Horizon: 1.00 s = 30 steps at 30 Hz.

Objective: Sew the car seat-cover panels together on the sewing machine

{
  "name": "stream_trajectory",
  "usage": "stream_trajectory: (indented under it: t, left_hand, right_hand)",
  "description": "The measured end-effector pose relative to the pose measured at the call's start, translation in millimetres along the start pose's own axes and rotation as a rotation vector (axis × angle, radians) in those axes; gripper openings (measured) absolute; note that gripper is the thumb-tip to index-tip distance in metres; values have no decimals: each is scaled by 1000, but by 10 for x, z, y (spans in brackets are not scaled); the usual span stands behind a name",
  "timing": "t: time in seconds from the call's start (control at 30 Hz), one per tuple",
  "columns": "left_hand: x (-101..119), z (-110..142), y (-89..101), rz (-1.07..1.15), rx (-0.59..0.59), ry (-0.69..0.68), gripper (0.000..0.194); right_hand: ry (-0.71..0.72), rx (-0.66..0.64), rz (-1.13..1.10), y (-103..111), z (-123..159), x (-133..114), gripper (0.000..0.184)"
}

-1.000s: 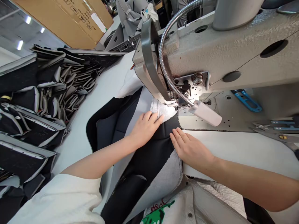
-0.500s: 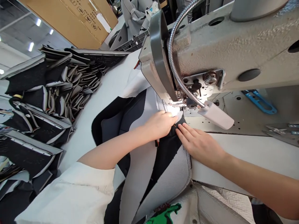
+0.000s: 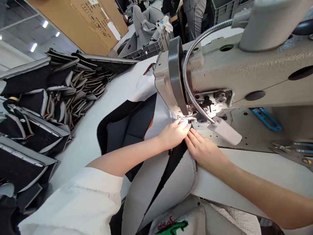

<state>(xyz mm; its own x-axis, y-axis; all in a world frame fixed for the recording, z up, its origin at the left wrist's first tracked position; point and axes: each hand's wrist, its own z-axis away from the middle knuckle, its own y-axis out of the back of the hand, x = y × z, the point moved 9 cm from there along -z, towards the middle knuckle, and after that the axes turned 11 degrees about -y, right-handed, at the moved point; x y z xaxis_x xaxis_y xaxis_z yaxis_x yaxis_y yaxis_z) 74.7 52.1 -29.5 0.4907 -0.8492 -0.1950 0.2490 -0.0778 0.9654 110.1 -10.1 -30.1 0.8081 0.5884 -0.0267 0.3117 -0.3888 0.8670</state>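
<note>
Under the needle area of the sewing machine (image 3: 168, 78) lies a grey and black fabric cover (image 3: 156, 173), its lower part draping over the table's front edge. My left hand (image 3: 174, 133) grips the cover with bent fingers right in front of the presser foot (image 3: 187, 119); the held edge is partly hidden by the fingers. Just to its right, my right hand (image 3: 205, 150) lies flat on the black part of the cover, fingers stretched out and side by side, the fingertips close to my left hand. A dark padded panel (image 3: 132, 127) of the same work spreads to the left.
Several stacked black and grey fabric pieces (image 3: 80, 81) fill the left side. A cardboard box (image 3: 80, 26) and a grey crate (image 3: 151, 47) stand behind. Blue thread snips (image 3: 266, 119) lie on the machine bed; a white lamp head (image 3: 226, 131) hangs low. A person's legs (image 3: 195, 18) show behind.
The camera view has shifted, so the machine sits lower. My left fingers have come nearer to my right fingertips, and the cover has moved slightly in toward the needle.
</note>
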Motion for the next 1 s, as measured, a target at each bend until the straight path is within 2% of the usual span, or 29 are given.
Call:
stream_trajectory:
  t: [0.13,0.23,0.37,0.5,0.6,0.7,0.8,0.9,1.0]
  left_hand:
    - [-73,62,-53,-5,136,-38,33]
    - [-201,44,-104,17,177,-140,32]
    - [-275,76,-69,-41,92,-193,30]
    - [-181,326,183,-214,51,9,37]
    - [-113,507,226,-254,-12,131,42]
    - [-144,535,104,-192,-84,124,39]
    - [-293,477,20,-136,-118,108,35]
    - [-363,387,49,-18,-127,78,40]
    - [-255,261,157,160,-121,54,36]
  right_hand:
    - [117,68,72,99,74,-125,33]
    - [119,100,142,66,21,-263,30]
    - [62,94,162,-8,-66,-370,30]
    - [27,37,118,-29,-49,-356,33]
    - [17,13,123,-34,-30,-336,34]
    - [13,21,135,-37,-28,-337,34]
    - [6,4,129,-61,-26,-338,34]
    - [-11,-25,110,-88,-28,-335,35]
    - [-12,-25,107,-90,-44,-349,35]
